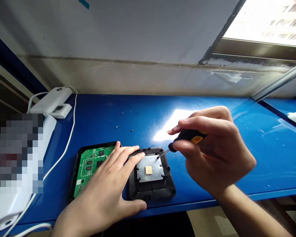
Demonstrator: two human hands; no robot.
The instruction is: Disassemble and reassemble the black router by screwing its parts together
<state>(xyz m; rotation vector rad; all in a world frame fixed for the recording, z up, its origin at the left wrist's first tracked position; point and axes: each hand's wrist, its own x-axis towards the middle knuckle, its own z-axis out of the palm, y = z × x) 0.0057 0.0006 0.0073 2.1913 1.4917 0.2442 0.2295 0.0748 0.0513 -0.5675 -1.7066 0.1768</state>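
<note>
Looks like corner work on the plate (pixel 141 177), right hand (pixel 219 151) pinching the driver (pixel 185 137), left hand (pixel 106 184) spread across board (pixel 85 158) and cover (pixel 160 192) on the counter (pixel 98 112), so that tip (pixel 158 157) probably needs steadying.

Left hand (pixel 111 174) spreads palm-down, while the raised right hand (pixel 217 148) curls inward, seemingly closed.

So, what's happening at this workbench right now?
The right hand holds a black and yellow screwdriver, its tip at a corner of the metal plate in a black cover. The left hand rests across that cover and the black tray holding a green circuit board. Three small screws lie on the blue table beyond.
</note>
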